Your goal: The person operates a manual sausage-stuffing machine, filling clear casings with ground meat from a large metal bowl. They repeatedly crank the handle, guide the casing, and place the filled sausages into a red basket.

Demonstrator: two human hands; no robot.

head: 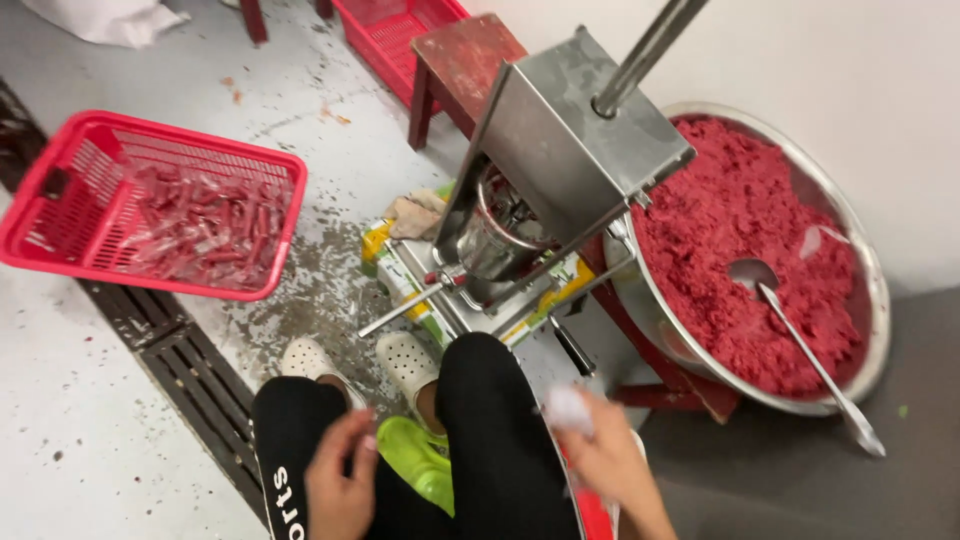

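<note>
Right hand (612, 462) pinches a small pale, blurred bit (568, 409) between thumb and fingertips, low right of frame; motion blur, so I can't tell if it's film, casing or a wipe. Left hand (340, 485) hangs over the left knee, fingers loosely curled, holding nothing that I can see, just beside a bright green-yellow object (420, 458) wedged between the legs in black trousers.

Straight ahead on the floor: stainless-steel manual filling press (560, 150), tilted, with a steel lever rod (650, 45) running up out of frame and a thin nozzle tube (400, 310) sticking out toward the person. Neither hand touches the press. Dark red wooden stool (465, 60) behind it.

Right of the press: wide shallow steel basin (872, 290) heaped with red minced meat (730, 230), long steel ladle (800, 340) lying in it, handle hanging over the near rim.

Left: red plastic mesh basket (60, 190), tipped up on one side, holding a pile of small filled, clear-wrapped red sticks (200, 225). Floor drain grate (190, 370) runs between basket and legs; scraps scattered across the pale floor.

Judgement: this is a between-cycles step, with the right hand readying the pale piece, not pressing. The next move likely needs that piece brought forward to the nozzle tube with the right hand, and the left hand free to steady it or take the lever. Nozzle tip is thin, so alignment matters.
</note>
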